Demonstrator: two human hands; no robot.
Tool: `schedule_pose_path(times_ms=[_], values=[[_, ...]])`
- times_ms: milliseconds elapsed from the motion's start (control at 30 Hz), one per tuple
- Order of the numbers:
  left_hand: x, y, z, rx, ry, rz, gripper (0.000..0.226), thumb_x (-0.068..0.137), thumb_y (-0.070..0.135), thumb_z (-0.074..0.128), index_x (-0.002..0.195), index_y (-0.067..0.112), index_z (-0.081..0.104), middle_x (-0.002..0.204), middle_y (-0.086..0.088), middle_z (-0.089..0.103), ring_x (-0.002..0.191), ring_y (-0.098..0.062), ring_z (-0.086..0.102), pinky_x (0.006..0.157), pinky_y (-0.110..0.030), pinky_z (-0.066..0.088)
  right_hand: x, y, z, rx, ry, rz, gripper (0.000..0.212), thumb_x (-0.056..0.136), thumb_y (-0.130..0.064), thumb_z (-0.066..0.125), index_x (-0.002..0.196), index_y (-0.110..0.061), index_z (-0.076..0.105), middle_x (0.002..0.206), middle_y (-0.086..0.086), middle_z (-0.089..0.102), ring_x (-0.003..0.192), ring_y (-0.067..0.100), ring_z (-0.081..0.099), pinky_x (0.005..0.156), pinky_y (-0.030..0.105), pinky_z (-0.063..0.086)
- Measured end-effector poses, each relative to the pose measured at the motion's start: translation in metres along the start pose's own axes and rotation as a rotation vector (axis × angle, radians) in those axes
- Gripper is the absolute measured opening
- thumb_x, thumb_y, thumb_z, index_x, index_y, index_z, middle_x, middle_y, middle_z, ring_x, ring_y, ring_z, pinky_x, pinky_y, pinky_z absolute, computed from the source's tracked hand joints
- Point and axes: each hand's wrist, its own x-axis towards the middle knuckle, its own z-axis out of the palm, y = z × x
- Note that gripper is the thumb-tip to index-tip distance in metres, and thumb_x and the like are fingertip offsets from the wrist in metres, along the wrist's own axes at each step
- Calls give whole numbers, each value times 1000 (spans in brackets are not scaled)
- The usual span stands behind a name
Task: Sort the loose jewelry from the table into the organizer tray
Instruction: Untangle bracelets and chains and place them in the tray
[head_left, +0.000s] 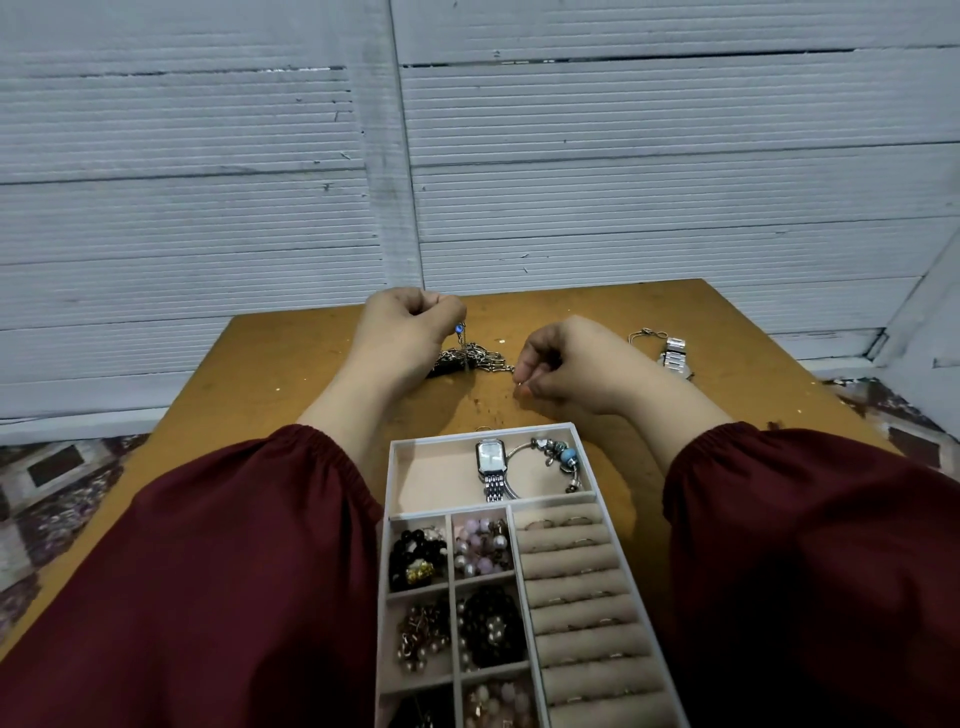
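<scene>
A tangle of silver chains (470, 359) lies on the wooden table (291, 364) beyond the organizer tray (540, 499). My left hand (402, 332) is closed above the tangle, pinching a thin chain with a small blue pendant (459, 328) that hangs down into the pile. My right hand (563, 364) is to the right of the pile, its fingertips pinched on a chain end or small ring (519, 383) close to the tabletop. The tray's far compartment holds a silver watch (491, 462) and a charm bracelet (558, 457). Bead pieces fill its small left cells and rings sit in the padded rolls (576, 582).
A second silver watch (675, 356) and a thin chain (644, 335) lie on the table behind my right wrist. A small ring (483, 429) rests just past the tray's far edge. A grey panelled wall stands right behind the table. Patterned floor shows at both sides.
</scene>
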Motion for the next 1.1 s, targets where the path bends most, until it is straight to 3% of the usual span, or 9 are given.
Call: schedule_pose_path(times_ms=[233,400,567,667,833,900,1000,1100], values=[[-26,32,-8,-39,15,34,9,85,19,61,82,11,62,74,-9,43,56,-15,32,37,-15,21,-29,-27,-9,66,135,-36,20,80,0,69,74,-20,67,54,-13,61,44,-1,57,49,8,42],[-52,49,-15,-57,15,72,10,86,17,61,80,10,61,71,-7,45,58,-14,35,37,-14,25,-64,-43,-16,104,273,-67,17,82,-6,66,78,-22,70,62,-10,64,59,9,65,51,4,41],[-84,53,-20,-79,18,75,15,86,17,62,71,15,59,65,0,47,57,-10,41,46,-13,35,-102,-56,-14,158,358,-110,23,80,-8,64,75,-29,68,64,-10,65,63,8,63,62,19,48],[-104,53,-24,-133,35,65,14,86,18,62,73,15,59,67,3,50,61,-9,45,57,-21,37,-124,-60,-10,218,374,-142,22,80,-7,65,77,-28,69,68,-13,65,65,5,60,64,18,47],[-141,51,-26,-174,30,74,17,86,16,62,69,16,58,63,6,51,54,-3,45,47,-11,36,-158,-60,0,391,361,-173,25,81,-2,66,80,-27,66,72,-6,63,62,7,55,62,16,48],[-154,48,-28,-203,53,69,14,86,15,62,72,16,60,63,6,52,55,-4,44,45,-9,36,-169,-57,5,424,361,-178,24,81,-2,67,82,-26,65,73,-8,62,65,9,54,65,22,49],[-171,42,-34,-278,97,33,10,86,14,62,76,15,63,66,8,57,57,-5,44,48,-13,38,-184,-51,15,450,368,-158,23,81,-3,69,84,-26,65,72,-11,63,65,12,55,68,29,52],[-183,33,-37,-323,132,0,15,87,13,61,73,18,62,65,10,59,57,-5,45,50,-18,37,-198,-46,23,484,371,-139,22,81,-3,70,85,-25,66,72,-11,64,65,9,56,64,23,52]])
